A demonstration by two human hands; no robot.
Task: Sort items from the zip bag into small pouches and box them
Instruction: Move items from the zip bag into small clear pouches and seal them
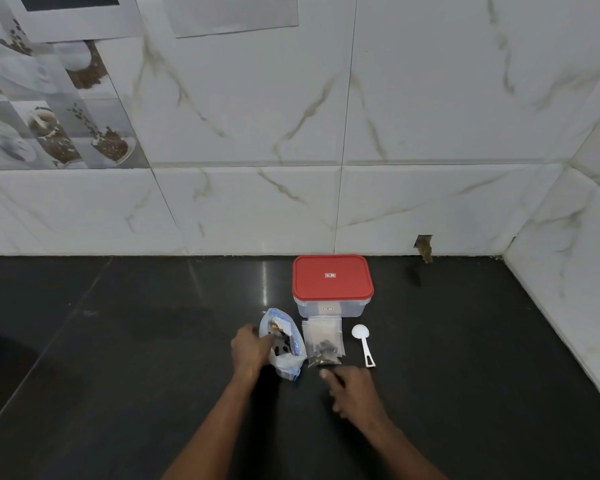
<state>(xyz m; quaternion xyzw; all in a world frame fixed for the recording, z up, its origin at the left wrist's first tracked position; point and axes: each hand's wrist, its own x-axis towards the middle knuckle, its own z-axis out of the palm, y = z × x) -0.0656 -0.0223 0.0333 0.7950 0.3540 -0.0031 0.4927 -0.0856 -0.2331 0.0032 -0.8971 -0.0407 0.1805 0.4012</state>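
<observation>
We see the zip bag (289, 366) standing on the dark countertop (118, 341), just in front of and to the left of the box (332, 282); it is white and blue plastic, its mouth gapes upward, and dark pieces show inside it; the left hand (252, 351) grips it from its left side, fingers curled onto the edge of the mouth. Just to the right of the bag lie the small pouches (323, 336), clear and flat, in what looks to us like a stack; dark bits are gathered toward their near end; their far edge lies right by the front wall of the box, though we cannot tell whether they touch it.

The right hand (355, 393) hovers low over the counter, just short of the pouches' near edge; its fingers are loosely spread and we see nothing held in them; one fingertip (323, 374) points at the near corner of the pouches, but the hand is blurred and we cannot tell whether it touches.

The box is clear plastic with a red lid closed on it; it stands close to the wall. A white spoon (362, 341) lies to the right of the pouches, bowl toward the box, handle toward us. Behind rises a marble-veined tile wall (430, 133); to the left are tiles printed with coffee cups (49, 133); a small chipped hole (424, 245) sits low in the wall, right of the box.
</observation>
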